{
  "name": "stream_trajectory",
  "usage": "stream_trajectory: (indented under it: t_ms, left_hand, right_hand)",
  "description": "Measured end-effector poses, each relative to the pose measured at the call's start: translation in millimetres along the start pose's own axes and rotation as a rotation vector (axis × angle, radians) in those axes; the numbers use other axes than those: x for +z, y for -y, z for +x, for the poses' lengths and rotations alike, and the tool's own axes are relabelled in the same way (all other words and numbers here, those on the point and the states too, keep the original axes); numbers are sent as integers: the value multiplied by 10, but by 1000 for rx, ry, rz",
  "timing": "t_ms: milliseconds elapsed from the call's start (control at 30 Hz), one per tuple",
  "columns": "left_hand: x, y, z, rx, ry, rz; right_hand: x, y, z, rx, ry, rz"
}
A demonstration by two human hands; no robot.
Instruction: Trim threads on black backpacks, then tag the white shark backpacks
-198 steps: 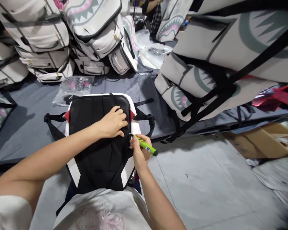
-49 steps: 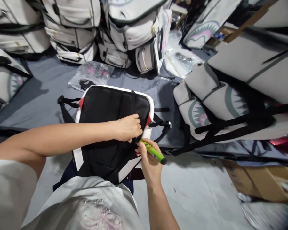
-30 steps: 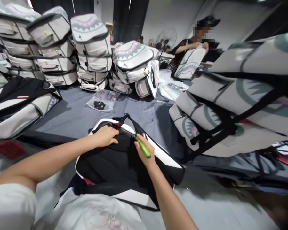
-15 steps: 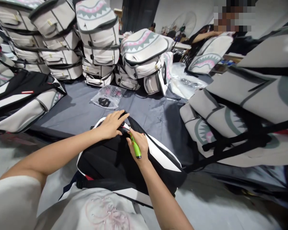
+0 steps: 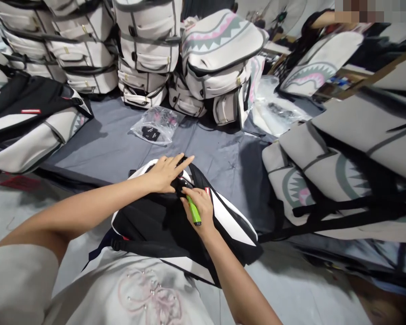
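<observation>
Both hands rest on the black-and-white backpack (image 5: pixel 176 225) lying across the person's lap at the edge of the grey mat (image 5: pixel 115 144); left hand (image 5: pixel 165 174) lies flat, fingers spread, on its top edge; right hand (image 5: pixel 198 207) grips a green tool (image 5: pixel 194 211), tip at the backpack's seam; beyond the backpack lies a clear plastic bag (image 5: pixel 157 126); farther back stand stacked shark-mouth backpacks (image 5: pixel 149 49); more lie right of it.

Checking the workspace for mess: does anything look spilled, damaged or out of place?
Nothing stands out. The black backpack lies under both hands, the right hand holding a green tool; a clear plastic bag lies loose on the grey mat.
</observation>
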State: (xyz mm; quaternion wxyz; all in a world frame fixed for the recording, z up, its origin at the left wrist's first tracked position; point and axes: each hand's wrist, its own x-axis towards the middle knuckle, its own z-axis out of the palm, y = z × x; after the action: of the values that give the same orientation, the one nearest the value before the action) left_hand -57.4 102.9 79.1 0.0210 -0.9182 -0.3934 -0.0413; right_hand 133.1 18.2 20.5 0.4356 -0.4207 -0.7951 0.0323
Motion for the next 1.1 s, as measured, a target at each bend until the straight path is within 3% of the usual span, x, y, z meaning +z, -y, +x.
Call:
stream_trajectory:
  t_ms: [300,433,500,600,667,800,867,1000,1100]
  left_hand:
    - [81,-81,53,-28,43,97]
    - [84,-83,42,6,39,112]
    - [90,-87,28,13,31,111]
    - [106,-101,22,10,19,108]
    - [121,-113,33,-23,16,107]
    - [170,-132,86,-85,36,92]
    - [202,-138,114,-101,42,79]
    - [238,-152,143,-150,80,63]
    - [231,-152,131,-116,126,55]
  right_hand:
    - [-55,41,-23,-11,84,41]
    - [-99,-25,-11,56,111,72]
    - [-123,-58,18,78,78,-3]
    - [-155,-91,149,122,19,-315]
    - [-145,-89,308,194,140,-515]
    - [23,-15,636,384,530,-671]
    - [167,39,710,438,593,-720]
    - [401,79,660,462,530,-750]
    - [441,14,568,450,434,-640]
